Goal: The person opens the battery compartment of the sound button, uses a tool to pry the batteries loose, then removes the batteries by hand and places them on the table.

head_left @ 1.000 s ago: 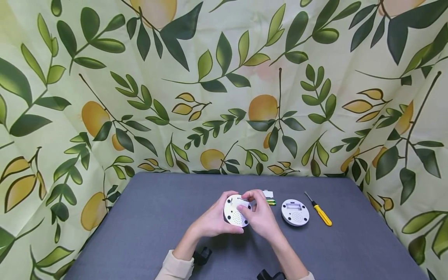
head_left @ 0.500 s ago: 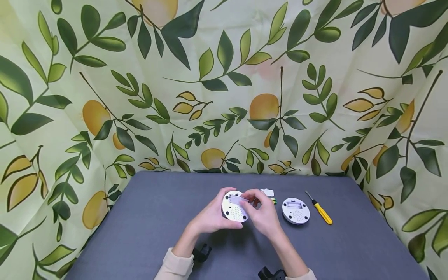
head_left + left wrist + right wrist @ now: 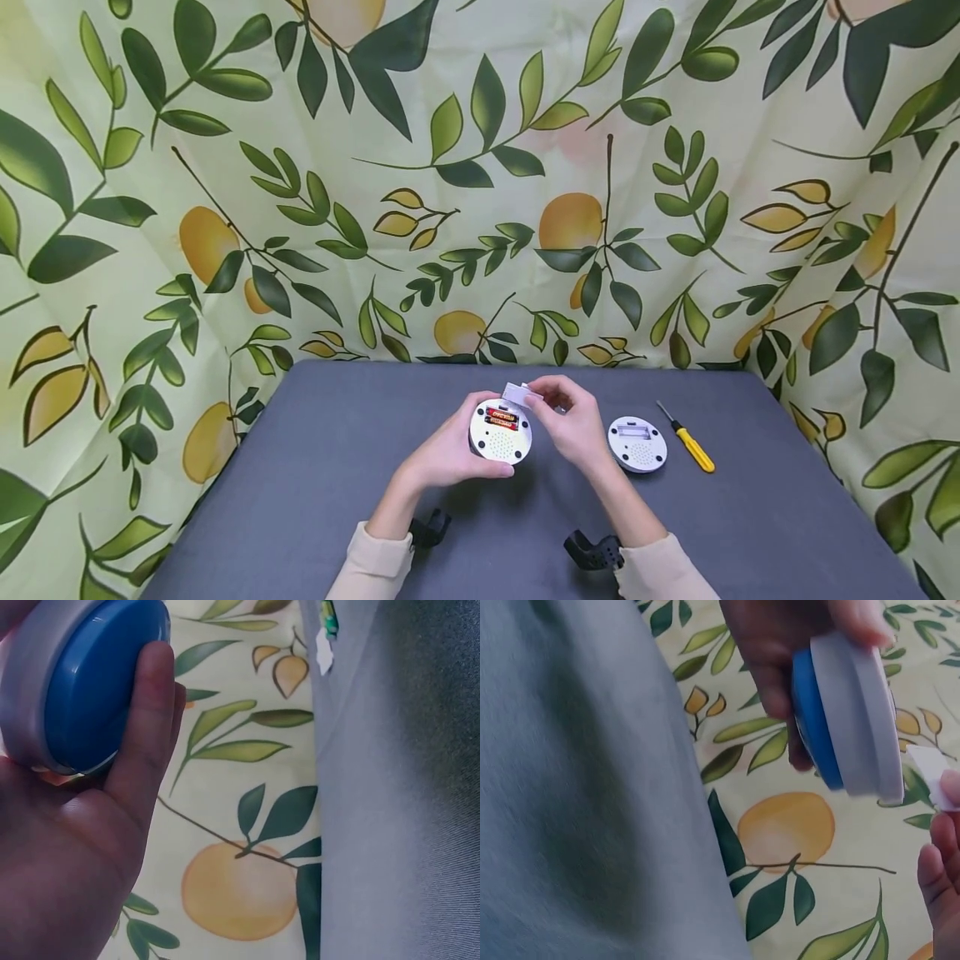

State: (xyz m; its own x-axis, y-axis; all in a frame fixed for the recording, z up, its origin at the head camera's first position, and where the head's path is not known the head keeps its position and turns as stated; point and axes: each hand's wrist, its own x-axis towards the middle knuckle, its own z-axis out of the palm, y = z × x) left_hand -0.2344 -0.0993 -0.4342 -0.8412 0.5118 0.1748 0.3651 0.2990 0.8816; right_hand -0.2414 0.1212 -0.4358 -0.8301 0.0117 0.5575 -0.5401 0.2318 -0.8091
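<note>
My left hand (image 3: 448, 450) grips a round white device (image 3: 504, 447), its underside tilted up toward the head camera. Two red batteries (image 3: 501, 418) lie in its uncovered battery compartment, above a patch of small holes and among dark feet. The left wrist view shows the device's blue face (image 3: 94, 690), with a finger lying along it. Between thumb and fingers, my right hand (image 3: 576, 423) pinches a white battery cover (image 3: 517, 393) at the upper edge of the device. From the side, in the right wrist view, the cover (image 3: 928, 771) is apart from the device.
A second round white device (image 3: 637, 450), its battery compartment uncovered, lies upside down to the right on the grey table (image 3: 345, 467). Beyond it lies a yellow-handled screwdriver (image 3: 696, 452). Green batteries (image 3: 328, 616) and a white piece (image 3: 324, 652) show in the left wrist view.
The battery cover has come off the held device, lifted up and away by my right hand, exposing the red batteries. My left hand has shifted slightly up and left with the device.
</note>
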